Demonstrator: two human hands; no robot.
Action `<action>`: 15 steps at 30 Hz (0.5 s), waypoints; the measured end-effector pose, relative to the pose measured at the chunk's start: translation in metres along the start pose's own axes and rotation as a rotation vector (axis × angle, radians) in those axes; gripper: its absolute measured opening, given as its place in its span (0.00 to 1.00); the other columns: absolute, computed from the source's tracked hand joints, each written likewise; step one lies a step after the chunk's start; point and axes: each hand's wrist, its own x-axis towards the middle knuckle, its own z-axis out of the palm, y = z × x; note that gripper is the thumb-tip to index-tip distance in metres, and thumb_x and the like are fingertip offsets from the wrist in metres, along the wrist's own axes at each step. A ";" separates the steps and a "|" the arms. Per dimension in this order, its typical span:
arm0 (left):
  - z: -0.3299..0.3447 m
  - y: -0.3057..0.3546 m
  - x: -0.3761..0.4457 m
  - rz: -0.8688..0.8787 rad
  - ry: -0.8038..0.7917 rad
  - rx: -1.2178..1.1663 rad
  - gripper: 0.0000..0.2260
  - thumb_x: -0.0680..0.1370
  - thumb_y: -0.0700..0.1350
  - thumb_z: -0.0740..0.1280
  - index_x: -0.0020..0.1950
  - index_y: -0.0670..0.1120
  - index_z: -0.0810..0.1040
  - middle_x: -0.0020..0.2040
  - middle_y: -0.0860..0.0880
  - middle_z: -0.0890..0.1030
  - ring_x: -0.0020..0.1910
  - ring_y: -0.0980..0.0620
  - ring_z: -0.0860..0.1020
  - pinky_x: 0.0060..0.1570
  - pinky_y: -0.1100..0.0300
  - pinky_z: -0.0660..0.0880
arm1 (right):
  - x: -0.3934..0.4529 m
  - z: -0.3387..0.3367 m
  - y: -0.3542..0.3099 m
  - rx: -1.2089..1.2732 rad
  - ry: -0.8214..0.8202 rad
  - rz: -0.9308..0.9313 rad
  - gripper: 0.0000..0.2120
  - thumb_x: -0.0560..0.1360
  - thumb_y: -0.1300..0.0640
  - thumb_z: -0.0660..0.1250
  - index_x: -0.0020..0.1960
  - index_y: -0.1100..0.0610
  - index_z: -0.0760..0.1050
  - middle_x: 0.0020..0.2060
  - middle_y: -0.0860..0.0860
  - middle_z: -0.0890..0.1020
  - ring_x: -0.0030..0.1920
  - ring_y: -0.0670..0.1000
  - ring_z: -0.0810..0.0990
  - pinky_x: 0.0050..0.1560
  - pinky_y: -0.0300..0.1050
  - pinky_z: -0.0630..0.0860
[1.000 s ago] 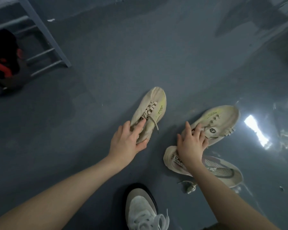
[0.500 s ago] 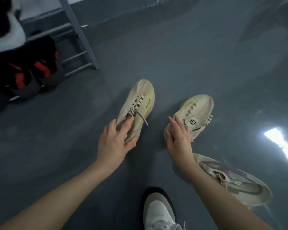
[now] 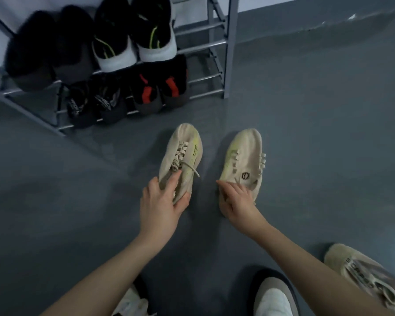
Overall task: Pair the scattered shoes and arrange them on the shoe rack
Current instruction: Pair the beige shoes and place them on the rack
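Note:
Two matching beige sneakers with yellow-green marks sit side by side, toes pointing away from me, above the grey floor. My left hand (image 3: 161,201) grips the heel of the left beige sneaker (image 3: 183,153). My right hand (image 3: 236,200) holds the heel of the right beige sneaker (image 3: 243,156). The grey metal shoe rack (image 3: 227,49) stands at the upper left, a short way beyond the sneakers' toes. It holds several dark shoes on two tiers.
On the rack sit a black-and-white pair (image 3: 135,33), fuzzy black shoes (image 3: 46,49), a black pair with red marks (image 3: 160,87) and a dark patterned pair (image 3: 91,103). A loose beige mesh shoe (image 3: 369,277) lies at lower right. My own white-toed shoes (image 3: 273,297) are at the bottom.
Both hands have brought the beige sneakers up toward the rack and turned them parallel. The view has swung left, bringing the rack fully in. The mesh shoe now lies behind my right arm.

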 end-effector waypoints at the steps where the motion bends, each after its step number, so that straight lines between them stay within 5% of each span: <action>1: -0.001 -0.003 -0.001 -0.011 0.001 -0.006 0.25 0.74 0.52 0.67 0.70 0.52 0.68 0.58 0.38 0.71 0.54 0.36 0.71 0.56 0.45 0.69 | 0.000 0.003 0.001 -0.010 -0.004 0.032 0.24 0.77 0.60 0.61 0.72 0.54 0.62 0.68 0.51 0.69 0.66 0.56 0.65 0.66 0.49 0.58; 8: 0.006 0.022 -0.003 0.101 0.052 -0.168 0.31 0.72 0.53 0.69 0.72 0.45 0.63 0.61 0.39 0.72 0.56 0.40 0.72 0.55 0.47 0.71 | -0.010 -0.003 -0.017 0.185 0.269 0.142 0.25 0.78 0.42 0.56 0.73 0.46 0.59 0.70 0.47 0.67 0.70 0.49 0.63 0.70 0.48 0.54; 11: 0.024 0.059 0.000 0.202 0.029 -0.305 0.37 0.70 0.50 0.72 0.73 0.42 0.59 0.64 0.40 0.71 0.60 0.42 0.71 0.59 0.49 0.70 | -0.012 -0.023 -0.016 0.388 0.343 0.193 0.25 0.77 0.43 0.58 0.73 0.46 0.59 0.64 0.41 0.74 0.65 0.43 0.71 0.67 0.50 0.68; 15: 0.047 0.097 0.010 0.297 -0.062 -0.404 0.42 0.68 0.54 0.72 0.74 0.44 0.53 0.67 0.41 0.69 0.62 0.44 0.70 0.61 0.55 0.66 | -0.021 -0.049 0.005 0.451 0.502 0.210 0.20 0.77 0.49 0.62 0.66 0.36 0.63 0.50 0.27 0.78 0.51 0.34 0.78 0.47 0.25 0.72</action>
